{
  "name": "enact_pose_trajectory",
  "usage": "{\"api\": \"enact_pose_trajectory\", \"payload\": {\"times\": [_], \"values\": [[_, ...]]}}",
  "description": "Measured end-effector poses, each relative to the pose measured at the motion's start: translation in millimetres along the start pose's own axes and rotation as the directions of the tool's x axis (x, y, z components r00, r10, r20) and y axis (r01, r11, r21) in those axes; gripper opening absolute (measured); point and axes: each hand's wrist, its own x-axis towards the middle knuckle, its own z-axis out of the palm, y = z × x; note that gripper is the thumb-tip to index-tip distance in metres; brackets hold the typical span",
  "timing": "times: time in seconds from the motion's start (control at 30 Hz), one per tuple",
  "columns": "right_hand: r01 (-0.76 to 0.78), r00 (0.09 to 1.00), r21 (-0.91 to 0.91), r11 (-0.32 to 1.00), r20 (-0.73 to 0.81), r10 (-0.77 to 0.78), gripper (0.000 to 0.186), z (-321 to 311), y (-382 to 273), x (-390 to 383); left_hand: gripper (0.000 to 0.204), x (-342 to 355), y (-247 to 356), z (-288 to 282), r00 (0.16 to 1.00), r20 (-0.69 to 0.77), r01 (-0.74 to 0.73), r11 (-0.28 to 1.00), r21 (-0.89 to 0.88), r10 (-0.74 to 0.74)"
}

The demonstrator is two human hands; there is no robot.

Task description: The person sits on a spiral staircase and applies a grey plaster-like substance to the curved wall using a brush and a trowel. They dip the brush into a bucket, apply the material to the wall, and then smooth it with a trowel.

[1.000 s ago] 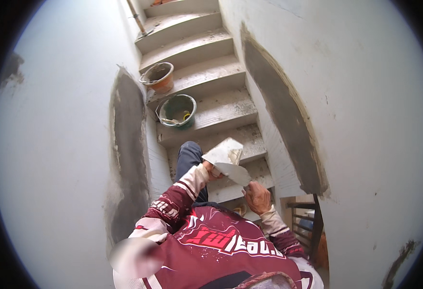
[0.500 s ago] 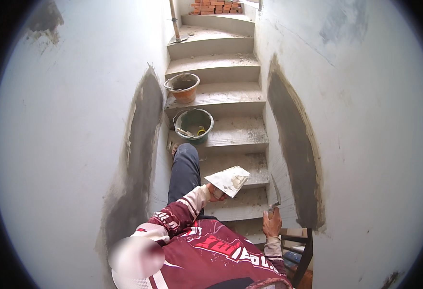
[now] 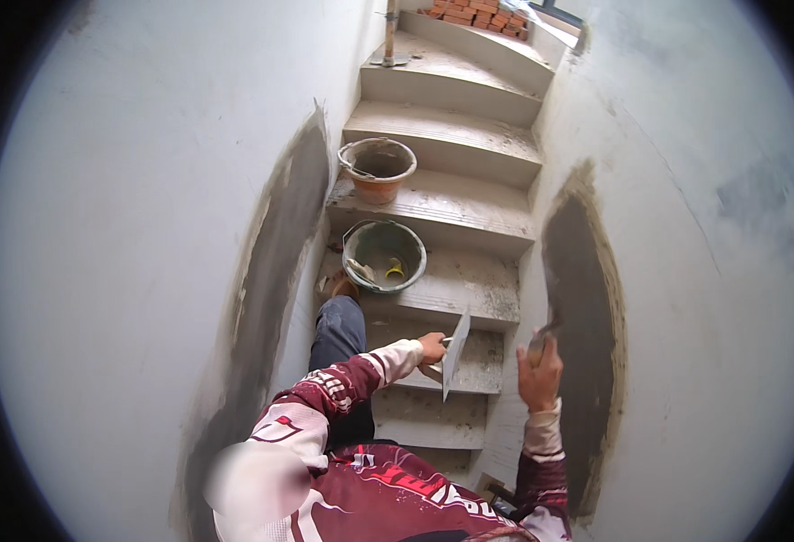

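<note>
My left hand (image 3: 433, 349) is closed on the handle of a plasterer's hawk (image 3: 456, 358). Its flat plate stands nearly on edge over the steps, between me and the right wall. In my right hand (image 3: 541, 374) is a finishing trowel (image 3: 553, 318), its thin blade seen almost edge-on. The blade lies at or very close to the grey mortar patch (image 3: 587, 271) on the right wall; whether it touches I cannot tell. Most of the trowel's handle is hidden by my fingers. Ahead of my left foot stands a dark green bucket (image 3: 384, 287), with a yellow-edged item inside.
An orange bucket (image 3: 377, 190) stands one step higher. The stairs (image 3: 469, 194) climb between two pale walls toward stacked red bricks (image 3: 478, 16). A long-handled tool (image 3: 390, 45) leans at upper left. Another grey patch (image 3: 275, 244) runs along the left wall.
My right hand has risen with the trowel to the right wall's patch. My left hand has moved right, tipping the hawk from nearly flat onto its edge. The view has tilted.
</note>
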Motion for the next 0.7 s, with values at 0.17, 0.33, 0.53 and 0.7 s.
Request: {"api": "enact_pose_trajectory", "payload": {"times": [0.17,0.33,0.53,0.7], "values": [[0.278,0.959,0.197,0.940,-0.120,-0.259,0.037,41.3,-57.7,166.0,0.043,3.5,53.9,-56.7,0.994,0.009,-0.106,0.915,0.389,0.112],[0.213,0.973,0.500,0.840,-0.183,-0.138,0.037,163.9,-82.0,257.0,0.032,30.8,46.0,-77.5,0.964,0.091,-0.254,0.770,0.585,0.249],[-0.072,0.800,-0.247,0.966,0.564,0.204,0.037,380.4,48.2,276.8,0.024,51.6,41.6,-53.3,0.929,0.260,-0.371,0.682,0.630,0.265],[-0.318,0.884,0.070,0.945,0.381,0.269,0.039,449.8,45.6,291.2,0.030,71.2,31.8,-41.3,0.941,0.280,-0.332,0.679,0.655,0.190]]}}
